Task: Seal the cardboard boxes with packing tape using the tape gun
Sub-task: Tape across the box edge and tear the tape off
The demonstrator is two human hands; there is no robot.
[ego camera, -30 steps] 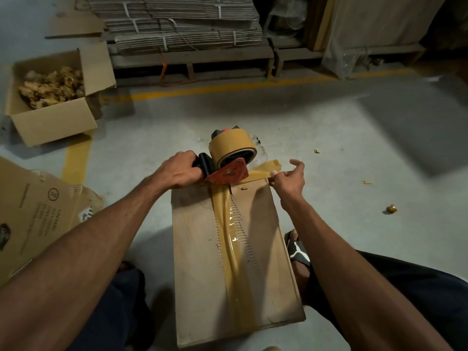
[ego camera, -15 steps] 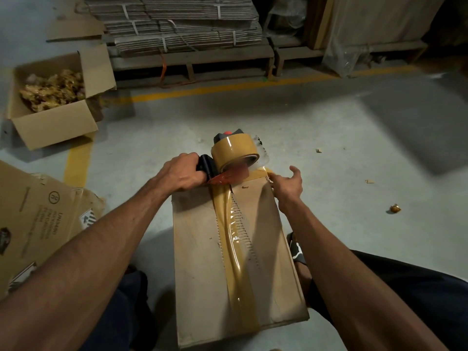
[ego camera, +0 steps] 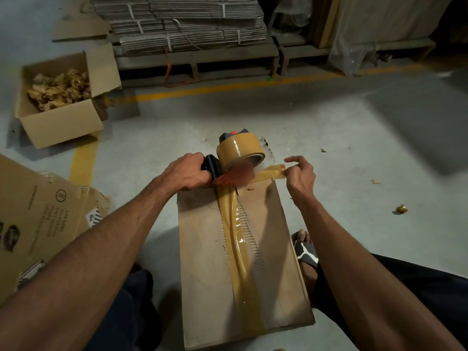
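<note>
A closed cardboard box [ego camera: 207,262] stands on the floor between my legs, with a brown tape strip [ego camera: 240,252] running along its centre seam. At its far edge sits the tape gun [ego camera: 238,158], black with a red plate and a brown roll. My left hand [ego camera: 188,172] grips the gun's black handle. My right hand [ego camera: 300,173] pinches a loose tape end [ego camera: 269,172] that stretches sideways from the gun over the box's far right corner.
An open carton of crumpled brown material [ego camera: 60,97] stands far left. A flattened printed carton [ego camera: 38,219] lies at my left. Bundled flat cardboard on a pallet [ego camera: 182,24] lines the back. Small scraps [ego camera: 401,209] dot the floor to the right.
My right hand had pressed near the box's far edge, and has now lifted and drawn the loose tape end out to the right. The tape gun stayed at the far edge.
</note>
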